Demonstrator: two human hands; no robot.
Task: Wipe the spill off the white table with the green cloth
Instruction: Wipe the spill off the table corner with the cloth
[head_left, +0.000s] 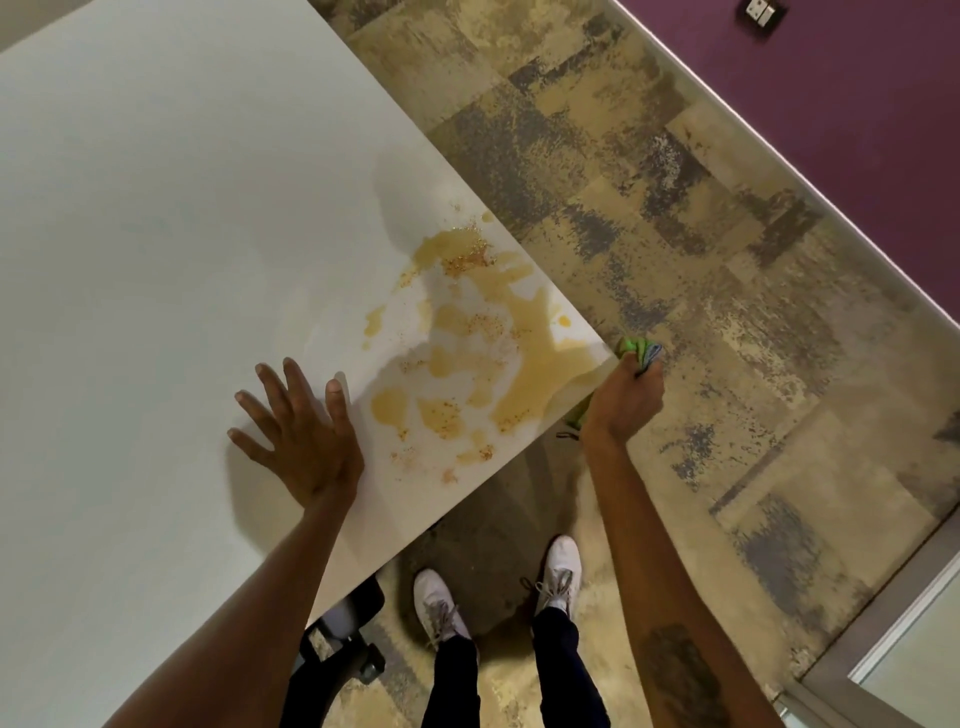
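Note:
A yellow-brown spill (483, 343) with reddish specks spreads over the near right corner of the white table (156, 234). My left hand (301, 426) lies flat on the table with fingers spread, just left of the spill. My right hand (623, 395) is at the table's corner, just off its edge, closed around the bunched green cloth (636, 349). Bits of the cloth stick out above and below the fist. The cloth is beside the spill's right end, and I cannot tell whether it touches the table.
Patterned beige and grey carpet (675, 208) lies right of the table. A purple wall (857, 104) runs along the far right. My two feet in white shoes (558, 571) stand by the table's edge. A black chair base (337, 639) shows under the table.

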